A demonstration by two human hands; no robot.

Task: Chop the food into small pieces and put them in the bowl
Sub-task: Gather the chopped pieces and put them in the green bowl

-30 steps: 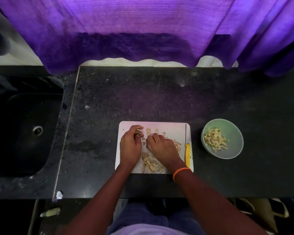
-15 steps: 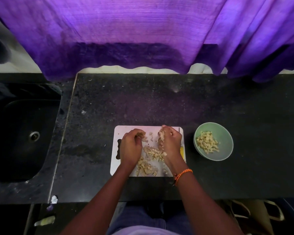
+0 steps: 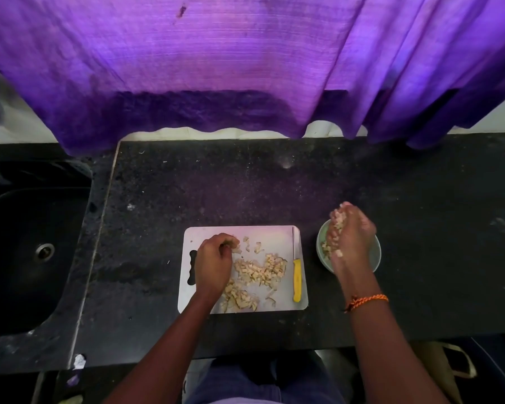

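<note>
A: Fingers first: on my feed the right hand's fingers (image 3: 340,212) are curled up around a heap of pale pieces (image 3: 337,223), cupped over the bowl (image 3: 375,259). The left hand (image 3: 213,259) has its fingertips bunched on a few bits at the far left of the board (image 3: 274,236); I can't tell whether it has them pinched.

B: Materials?

A: The board is a smooth white rectangle with rounded corners and a wavy handle slot on its left side. The chopped food (image 3: 260,271) is small, pale, blocky cubes, heaped mid-board and trailing to the near edge. The bowl is round, pale green, and already has some pieces inside.

B: Edges, room?

A: A knife (image 3: 296,282) with a yellow handle lies along the board's right edge, blade pointing far. The bowl sits just right of the board, apart from it. The counter (image 3: 274,185) is dark speckled stone, with open surface beyond both. There's a sink (image 3: 27,258) far left and a purple curtain (image 3: 216,68) hanging over the far edge.

B: Arms?

A: Both forearms reach in from the near side. The right wrist wears an orange braided band (image 3: 368,300), and that hand is blurred.
</note>
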